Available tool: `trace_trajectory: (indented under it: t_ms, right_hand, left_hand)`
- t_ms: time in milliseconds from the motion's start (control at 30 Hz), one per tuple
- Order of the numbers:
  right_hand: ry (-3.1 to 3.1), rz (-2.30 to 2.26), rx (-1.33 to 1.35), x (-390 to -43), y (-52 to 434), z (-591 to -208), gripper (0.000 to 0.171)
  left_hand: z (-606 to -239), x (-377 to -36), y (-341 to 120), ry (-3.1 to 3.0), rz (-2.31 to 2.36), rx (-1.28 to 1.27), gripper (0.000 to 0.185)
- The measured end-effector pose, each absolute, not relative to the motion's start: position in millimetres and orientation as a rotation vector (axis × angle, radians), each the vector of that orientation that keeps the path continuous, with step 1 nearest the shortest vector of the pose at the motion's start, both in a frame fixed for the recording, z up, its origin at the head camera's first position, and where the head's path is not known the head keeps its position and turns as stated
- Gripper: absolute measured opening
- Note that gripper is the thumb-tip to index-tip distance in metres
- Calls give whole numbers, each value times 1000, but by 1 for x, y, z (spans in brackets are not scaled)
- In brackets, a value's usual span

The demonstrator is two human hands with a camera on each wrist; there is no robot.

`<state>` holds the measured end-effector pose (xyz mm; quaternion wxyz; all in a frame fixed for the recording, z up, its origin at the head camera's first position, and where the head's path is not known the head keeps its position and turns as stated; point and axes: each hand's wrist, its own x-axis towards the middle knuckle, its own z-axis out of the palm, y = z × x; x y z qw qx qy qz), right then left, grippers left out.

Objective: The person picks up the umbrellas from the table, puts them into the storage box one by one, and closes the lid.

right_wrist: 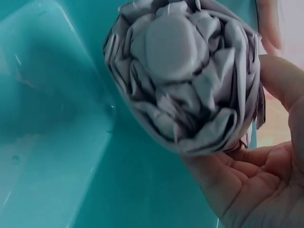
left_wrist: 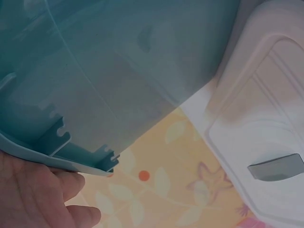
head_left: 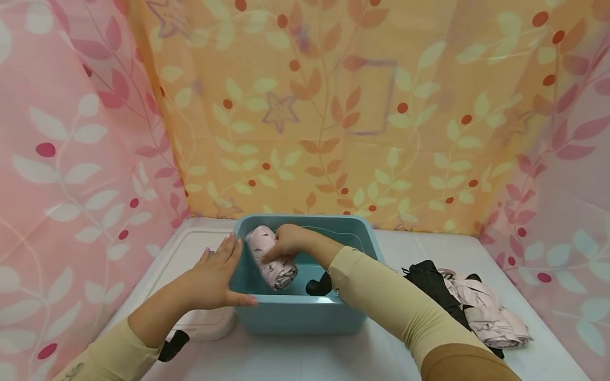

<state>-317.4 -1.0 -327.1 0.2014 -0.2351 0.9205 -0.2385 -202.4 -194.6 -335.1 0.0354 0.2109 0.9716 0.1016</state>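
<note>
My right hand (head_left: 288, 241) grips a pale pink rolled bundle, apparently a folded umbrella (head_left: 275, 275), inside the blue-green plastic bin (head_left: 300, 317) near its left wall. In the right wrist view the umbrella's end (right_wrist: 171, 45) shows a smooth rounded piece amid crumpled pleats, with fingers and thumb around its side. My left hand (head_left: 214, 278) lies at the bin's left front corner, fingers stretched along the left side and thumb by the front rim. From the left wrist, fingers (left_wrist: 71, 190) are seen against the outside of the rim (left_wrist: 52, 161).
Right of the bin, black folded fabric (head_left: 433, 288) and another pale pink bundle (head_left: 495, 312) lie on the white table (head_left: 405, 349). A white lid (head_left: 190, 264) with a grey latch (left_wrist: 278, 167) lies left of the bin. Patterned curtains (head_left: 310, 106) surround the table.
</note>
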Motion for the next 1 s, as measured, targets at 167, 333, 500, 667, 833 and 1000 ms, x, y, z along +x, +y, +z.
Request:
trace_trajectory:
  t_ms: [167, 333, 500, 667, 833, 1000]
  right_hand:
    - [2418, -742, -666, -315, -2, -330, 34]
    - [2203, -801, -598, -317, -4, -331, 47]
    - [2211, -757, -500, -324, 0, -331, 73]
    - [2205, -812, -479, -325, 3, -330, 83]
    - [2204, -811, -465, -324, 8, -329, 84]
    - [2224, -795, -461, -324, 12, -328, 82]
  left_hand:
    - [-334, -200, -196, 2981, 318, 635, 126]
    - [-335, -200, -197, 2985, 321, 635, 126]
    - [-335, -203, -197, 2991, 304, 643, 125]
    - [-335, -203, -197, 2989, 319, 647, 125]
    - [-334, -203, -196, 2990, 314, 656, 126]
    - [-334, -205, -196, 2975, 313, 661, 125]
